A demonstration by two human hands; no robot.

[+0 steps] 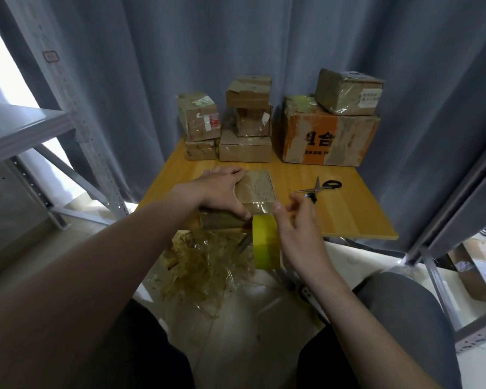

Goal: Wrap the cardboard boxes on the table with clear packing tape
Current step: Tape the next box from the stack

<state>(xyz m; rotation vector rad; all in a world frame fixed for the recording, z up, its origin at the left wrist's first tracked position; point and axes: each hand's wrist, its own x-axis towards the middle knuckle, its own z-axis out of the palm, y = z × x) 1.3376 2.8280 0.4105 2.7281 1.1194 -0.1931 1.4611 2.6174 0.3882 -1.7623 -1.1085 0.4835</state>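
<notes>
The left hand is pressing straight, spread fingers flat on the cardboard box, pinning it. At the box's near right corner the right hand is curling its fingers loosely; I cannot tell whether they are pinching the clear tape. The tape roll is hanging just below the box. If the tape is going slack, it may be wrinkling or sticking to itself. The box may also be sliding off its edge.

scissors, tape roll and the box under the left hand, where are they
scissors [317, 187], head view, at the pivot.
tape roll [265, 248], head view, on its yellow side.
box [257, 188], head view, on its taped top face.
</notes>
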